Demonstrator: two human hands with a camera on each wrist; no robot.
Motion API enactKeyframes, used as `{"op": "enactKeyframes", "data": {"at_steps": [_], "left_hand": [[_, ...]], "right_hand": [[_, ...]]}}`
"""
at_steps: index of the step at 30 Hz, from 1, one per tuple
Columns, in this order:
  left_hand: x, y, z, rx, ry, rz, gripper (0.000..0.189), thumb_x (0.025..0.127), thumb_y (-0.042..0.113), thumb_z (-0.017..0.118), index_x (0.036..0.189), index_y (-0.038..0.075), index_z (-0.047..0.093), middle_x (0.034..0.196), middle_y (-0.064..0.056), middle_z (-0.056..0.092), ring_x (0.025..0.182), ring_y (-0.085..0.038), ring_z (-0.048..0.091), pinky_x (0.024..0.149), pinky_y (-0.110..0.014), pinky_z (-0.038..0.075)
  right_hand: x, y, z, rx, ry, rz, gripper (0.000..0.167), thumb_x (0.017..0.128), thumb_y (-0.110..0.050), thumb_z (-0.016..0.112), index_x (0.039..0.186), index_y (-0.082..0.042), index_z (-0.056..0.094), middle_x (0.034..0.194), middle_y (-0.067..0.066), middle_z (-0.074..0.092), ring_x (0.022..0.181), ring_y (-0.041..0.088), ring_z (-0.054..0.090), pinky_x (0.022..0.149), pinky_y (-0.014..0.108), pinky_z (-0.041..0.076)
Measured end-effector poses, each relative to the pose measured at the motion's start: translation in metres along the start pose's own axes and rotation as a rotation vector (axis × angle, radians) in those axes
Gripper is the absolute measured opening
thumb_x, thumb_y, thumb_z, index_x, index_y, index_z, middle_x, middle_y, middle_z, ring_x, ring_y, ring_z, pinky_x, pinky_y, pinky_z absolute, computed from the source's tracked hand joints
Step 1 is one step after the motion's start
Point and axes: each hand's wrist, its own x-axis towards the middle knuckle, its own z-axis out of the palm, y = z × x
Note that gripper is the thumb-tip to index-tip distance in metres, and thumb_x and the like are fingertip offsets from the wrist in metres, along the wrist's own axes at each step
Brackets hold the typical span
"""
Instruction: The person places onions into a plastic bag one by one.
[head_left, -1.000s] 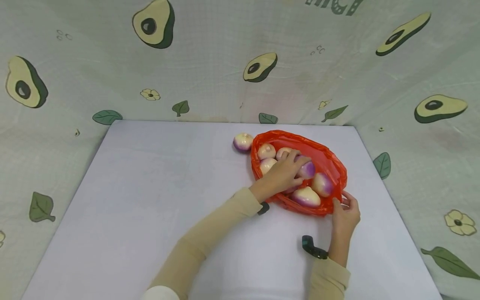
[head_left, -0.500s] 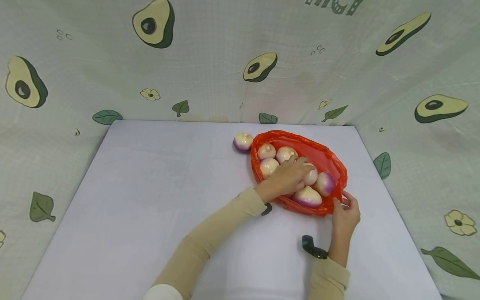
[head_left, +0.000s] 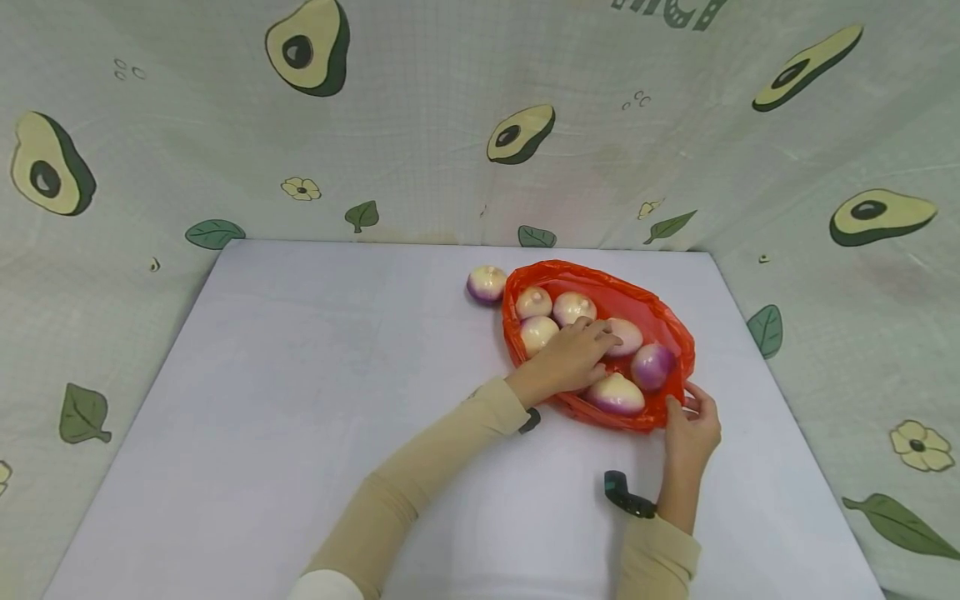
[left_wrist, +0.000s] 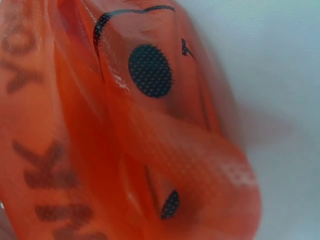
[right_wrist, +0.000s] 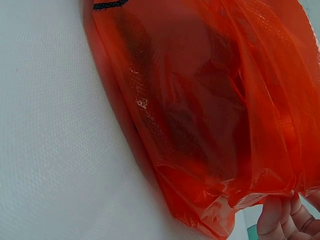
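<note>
A red plastic bag (head_left: 674, 329) lies with its mouth spread wide, several purple-and-white onions inside. My left hand (head_left: 564, 358) reaches in over the near-left rim, palm down. Its fingertips are at the left edge of one onion (head_left: 625, 336), and the thumb is just above another onion (head_left: 615, 395). What lies under the palm is hidden. At the near-right rim my right hand (head_left: 692, 429) pinches the bag's edge. Its fingers (right_wrist: 272, 217) show below the gathered plastic in the right wrist view. The left wrist view is mostly the bag's printed outside (left_wrist: 150, 125).
One onion (head_left: 487, 284) lies outside, close against the bag's far-left side. The white table (head_left: 300, 375) extends left and toward the front. A cloth printed with avocados (head_left: 420, 125) hangs behind and along both sides.
My left hand has shifted slightly right, then back a little, and its fingers have come off the top of the onion. Onions in the bag have turned and moved slightly right. My right hand stays put.
</note>
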Motion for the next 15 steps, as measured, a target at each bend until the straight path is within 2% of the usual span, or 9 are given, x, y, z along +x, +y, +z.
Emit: {"op": "enactKeyframes", "data": {"at_steps": [9,15], "left_hand": [[-0.006,-0.005,-0.005,-0.048,0.019,0.001,0.042,0.090,0.025,0.052,0.131,0.020,0.050,0.136,0.001,0.047,0.124,-0.015,0.041,0.107,-0.028,0.034],[-0.011,-0.014,-0.012,-0.060,0.077,0.014,0.043,0.090,0.026,0.052,0.132,0.019,0.050,0.133,0.000,0.049,0.126,-0.014,0.041,0.108,-0.025,0.033]], "right_hand": [[-0.001,-0.001,0.000,0.003,-0.012,0.017,0.042,0.093,-0.028,0.048,0.134,-0.020,0.048,0.100,-0.010,0.044,0.089,0.005,0.041,0.063,0.004,0.041],[0.000,0.000,0.000,0.005,-0.010,0.014,0.042,0.093,-0.028,0.049,0.134,-0.019,0.048,0.099,-0.010,0.043,0.088,0.005,0.041,0.063,0.004,0.041]]}}
